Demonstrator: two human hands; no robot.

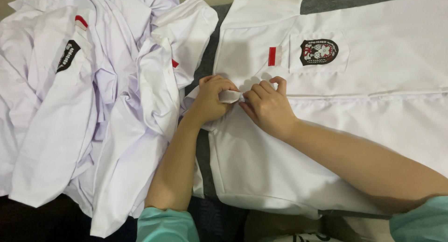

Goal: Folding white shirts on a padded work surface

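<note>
A white shirt (373, 111) lies spread flat, with a red-and-white patch (274, 56) and a dark round badge (319, 51) on its chest pocket. My left hand (212, 99) and my right hand (268, 106) meet at the shirt's front edge near the collar. Both pinch a small fold of white fabric (231, 96) between their fingertips. Teal sleeves cover both of my upper arms at the bottom of the view.
A heap of crumpled white shirts (93, 106) fills the left side, one with a dark sleeve patch (68, 56) and a red stripe. A grey surface (205, 148) shows between the heap and the flat shirt.
</note>
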